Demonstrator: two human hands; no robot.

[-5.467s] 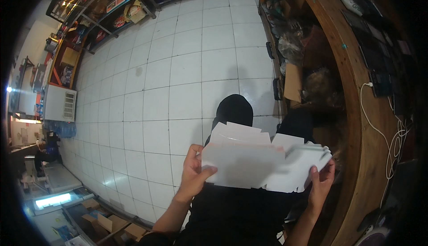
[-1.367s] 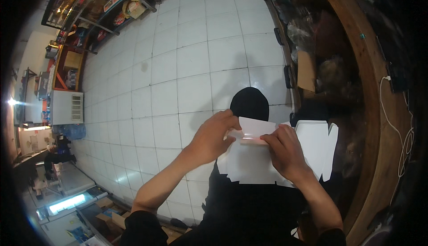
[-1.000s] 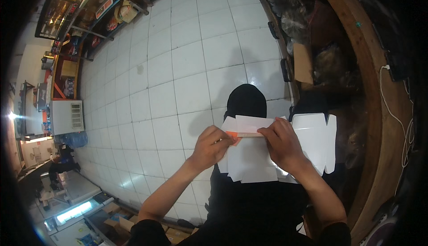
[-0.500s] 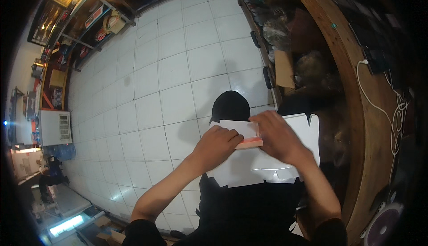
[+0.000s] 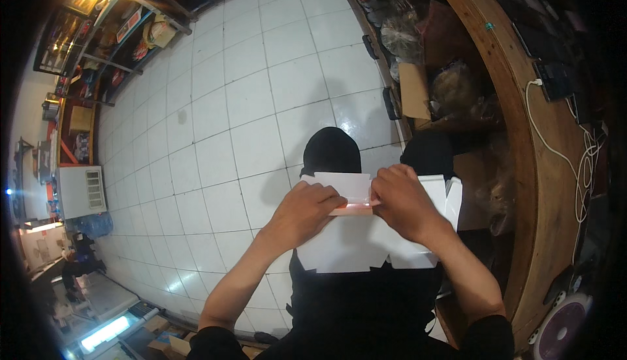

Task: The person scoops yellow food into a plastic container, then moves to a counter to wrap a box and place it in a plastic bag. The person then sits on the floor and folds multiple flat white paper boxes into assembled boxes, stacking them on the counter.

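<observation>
A white cut-out card sheet (image 5: 339,249) with notched edges and crease lines lies across my lap. At its far part, a narrow pale-orange strip (image 5: 353,210) runs between my hands, with a white panel (image 5: 343,185) behind it. Whether strip and sheet are one piece, I cannot tell. My left hand (image 5: 304,210) is closed on the strip's left end, thumb along it. Bent fingers of my right hand (image 5: 403,200) pinch its right end; the fingertips are partly hidden. More white card with a folded flap (image 5: 450,197) shows beyond my right hand.
On the right, a wooden counter (image 5: 519,157) carries a coiled white cable (image 5: 581,184) and a round white-and-purple device (image 5: 562,327). Below it, shelves hold plastic bags (image 5: 452,89) and a cardboard piece (image 5: 413,92). White floor tiles (image 5: 209,138) spread left toward more shelving.
My right hand's fingers have curled in closer around the strip's end. The white panel behind the strip shows more, and the card under my right hand has shifted.
</observation>
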